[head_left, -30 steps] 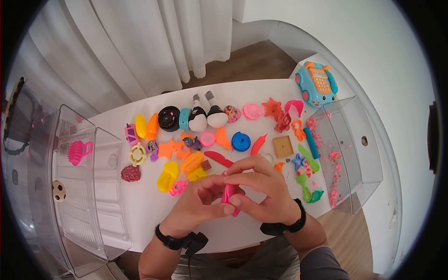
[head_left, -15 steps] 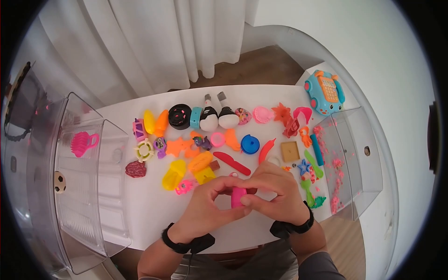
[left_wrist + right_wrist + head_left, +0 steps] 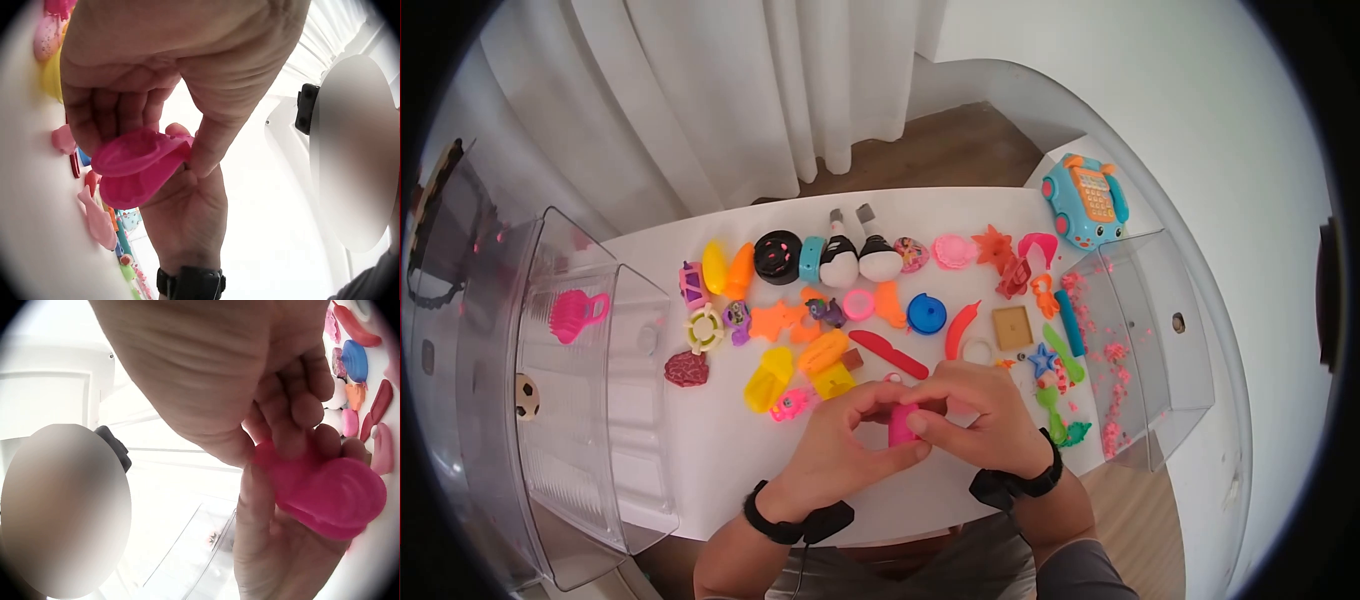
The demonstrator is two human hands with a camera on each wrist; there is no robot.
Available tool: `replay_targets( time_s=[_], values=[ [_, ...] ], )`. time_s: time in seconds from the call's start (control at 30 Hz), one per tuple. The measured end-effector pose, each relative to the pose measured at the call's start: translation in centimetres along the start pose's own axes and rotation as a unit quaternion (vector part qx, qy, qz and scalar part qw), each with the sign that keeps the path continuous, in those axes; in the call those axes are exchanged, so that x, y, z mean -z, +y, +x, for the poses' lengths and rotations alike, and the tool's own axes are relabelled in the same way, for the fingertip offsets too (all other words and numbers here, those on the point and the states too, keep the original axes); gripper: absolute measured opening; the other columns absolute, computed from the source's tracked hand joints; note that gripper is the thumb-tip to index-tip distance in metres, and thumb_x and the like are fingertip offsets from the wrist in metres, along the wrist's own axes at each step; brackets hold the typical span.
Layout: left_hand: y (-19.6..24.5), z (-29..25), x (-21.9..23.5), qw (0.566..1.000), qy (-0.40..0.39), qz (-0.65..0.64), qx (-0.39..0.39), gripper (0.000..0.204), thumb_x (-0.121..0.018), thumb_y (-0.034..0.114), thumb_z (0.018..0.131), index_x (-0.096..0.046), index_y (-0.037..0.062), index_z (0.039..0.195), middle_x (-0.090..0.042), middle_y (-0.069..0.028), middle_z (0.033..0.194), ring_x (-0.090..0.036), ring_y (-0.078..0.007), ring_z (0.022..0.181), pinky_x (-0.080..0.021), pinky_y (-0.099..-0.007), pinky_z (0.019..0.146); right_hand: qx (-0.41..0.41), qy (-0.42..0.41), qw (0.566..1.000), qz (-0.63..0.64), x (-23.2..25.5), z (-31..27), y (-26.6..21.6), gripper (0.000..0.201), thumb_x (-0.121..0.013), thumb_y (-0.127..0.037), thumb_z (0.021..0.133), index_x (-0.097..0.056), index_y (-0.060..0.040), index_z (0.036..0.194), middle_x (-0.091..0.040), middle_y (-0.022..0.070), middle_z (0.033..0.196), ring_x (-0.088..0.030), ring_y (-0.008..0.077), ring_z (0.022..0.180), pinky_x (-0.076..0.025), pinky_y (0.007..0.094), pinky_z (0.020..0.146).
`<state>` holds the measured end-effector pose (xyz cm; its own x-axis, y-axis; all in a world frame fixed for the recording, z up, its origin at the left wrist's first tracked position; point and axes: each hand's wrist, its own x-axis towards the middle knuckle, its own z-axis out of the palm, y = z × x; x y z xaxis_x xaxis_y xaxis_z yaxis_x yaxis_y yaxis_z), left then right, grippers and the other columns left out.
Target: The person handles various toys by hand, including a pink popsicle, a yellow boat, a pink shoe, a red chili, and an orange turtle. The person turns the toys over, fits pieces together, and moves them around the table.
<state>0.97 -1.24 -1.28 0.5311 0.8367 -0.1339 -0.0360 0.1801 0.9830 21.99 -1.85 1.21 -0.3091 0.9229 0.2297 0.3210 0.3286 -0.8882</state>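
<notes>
A bright pink plastic toy point(image 3: 901, 428), made of two rounded shell-like halves joined at one narrow end, is held between both hands near the table's front edge. My left hand point(image 3: 832, 445) grips it from the left with thumb and fingers. From the other side my right hand point(image 3: 992, 420) pinches it, thumb on its near face. In the left wrist view the two halves point(image 3: 134, 165) stand slightly apart at their round ends. A pale pink fish-shaped piece point(image 3: 98, 220) lies on the table just beyond the hands.
Many toys cover the white table point(image 3: 730, 470) behind the hands, among them a red knife point(image 3: 888, 354), a blue round lid point(image 3: 926, 313) and a yellow mould point(image 3: 768, 380). Clear bins stand left point(image 3: 640, 420) and right point(image 3: 1185, 370). A toy telephone point(image 3: 1087, 203) sits at back right.
The pink toy has turned in the hands, from edge-on to showing its broader face. The right fingers have lowered and curled in closer around it.
</notes>
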Motion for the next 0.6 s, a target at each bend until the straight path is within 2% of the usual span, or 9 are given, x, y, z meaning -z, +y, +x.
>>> replay_targets(
  time_s=[0.27, 0.33, 0.47, 0.53, 0.6],
  values=[
    [0.63, -0.03, -0.14, 0.999, -0.015, 0.032, 0.004, 0.042, -0.085, 0.011, 0.083, -0.069, 0.0045, 0.121, -0.074, -0.0034, 0.111, -0.068, -0.0128, 0.101, -0.053, -0.0301, 0.096, -0.058, -0.058, 0.994, 0.073, 0.38, 0.01, -0.06, 0.020, -0.080, -0.014, 0.089, -0.073, -0.0053, 0.105, -0.072, 0.0041, 0.090, -0.063, 0.0132, 0.070, -0.049, 0.0263, 0.066],
    [0.86, 0.00, -0.24, 0.999, -0.014, 0.042, 0.012, 0.041, -0.085, 0.011, 0.083, -0.070, 0.0043, 0.120, -0.074, -0.0034, 0.110, -0.068, -0.0127, 0.101, -0.053, -0.0301, 0.095, -0.072, -0.092, 0.992, 0.049, 0.39, -0.09, 0.27, 0.014, -0.078, -0.012, 0.091, -0.073, -0.0053, 0.102, -0.072, 0.0037, 0.088, -0.063, 0.0104, 0.067, -0.049, 0.0255, 0.062],
    [0.82, 0.07, -0.30, 0.997, -0.026, 0.064, 0.019, 0.039, -0.085, 0.011, 0.083, -0.070, 0.0038, 0.118, -0.074, -0.0037, 0.110, -0.068, -0.0129, 0.102, -0.053, -0.0301, 0.096, -0.059, -0.084, 0.993, 0.052, 0.50, -0.26, 0.41, 0.009, -0.076, -0.009, 0.091, -0.073, -0.0052, 0.098, -0.072, 0.0032, 0.084, -0.063, 0.0091, 0.064, -0.049, 0.0251, 0.059],
    [0.82, -0.03, -0.12, 0.997, -0.031, 0.066, 0.023, 0.038, -0.085, 0.011, 0.083, -0.070, 0.0036, 0.118, -0.074, -0.0037, 0.111, -0.069, -0.0131, 0.103, -0.053, -0.0303, 0.096, -0.070, -0.107, 0.990, 0.060, 0.67, -0.23, 0.32, 0.006, -0.075, -0.009, 0.091, -0.072, -0.0049, 0.094, -0.071, 0.0023, 0.079, -0.062, 0.0086, 0.061, -0.048, 0.0246, 0.057],
    [0.96, -0.15, 0.11, 0.997, -0.053, 0.033, 0.048, 0.039, -0.085, 0.012, 0.084, -0.069, 0.0035, 0.119, -0.074, -0.0038, 0.112, -0.068, -0.0136, 0.104, -0.053, -0.0308, 0.097, -0.073, -0.114, 0.989, 0.064, 0.78, -0.22, 0.17, 0.006, -0.076, -0.009, 0.091, -0.072, -0.0049, 0.093, -0.071, 0.0022, 0.079, -0.062, 0.0084, 0.061, -0.048, 0.0245, 0.057]
  ],
)
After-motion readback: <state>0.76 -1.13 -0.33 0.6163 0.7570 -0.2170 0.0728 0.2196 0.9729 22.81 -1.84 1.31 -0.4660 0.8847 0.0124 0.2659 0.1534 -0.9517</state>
